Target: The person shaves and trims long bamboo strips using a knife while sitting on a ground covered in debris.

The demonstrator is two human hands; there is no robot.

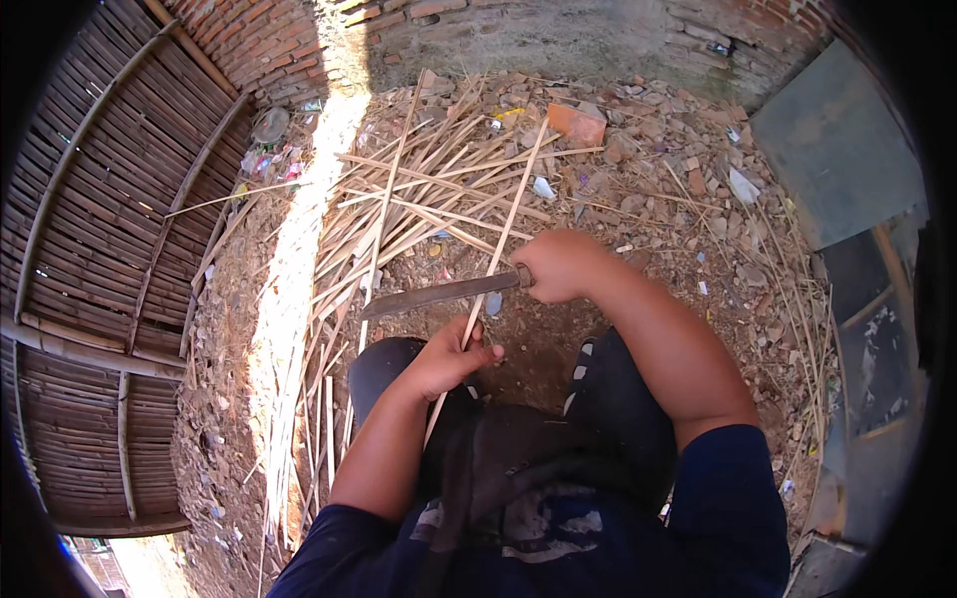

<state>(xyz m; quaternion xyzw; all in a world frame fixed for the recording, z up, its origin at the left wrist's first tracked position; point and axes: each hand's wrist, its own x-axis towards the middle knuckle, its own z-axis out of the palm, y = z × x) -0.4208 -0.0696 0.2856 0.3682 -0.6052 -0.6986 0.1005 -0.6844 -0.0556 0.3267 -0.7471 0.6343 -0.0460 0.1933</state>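
Note:
In my right hand (563,265) is the short handle of a machete (429,297), its dark, worn blade pointing left. The fingers are wrapped round the handle. A long, pale bamboo strip (513,209) runs from under my body up toward the far debris. My left hand (451,361) grips this strip below the blade, with the thumb out to the right. The blade crosses the strip just above my left hand; I cannot tell whether it cuts into the wood. Part of the strip is hidden by my left hand.
A loose pile of bamboo strips (419,189) lies ahead and to the left on rubble-strewn ground. An orange brick (576,126) lies beyond it. A slatted bamboo wall (90,189) stands at left, a brick wall (538,45) at the back and grey panels (837,140) at right.

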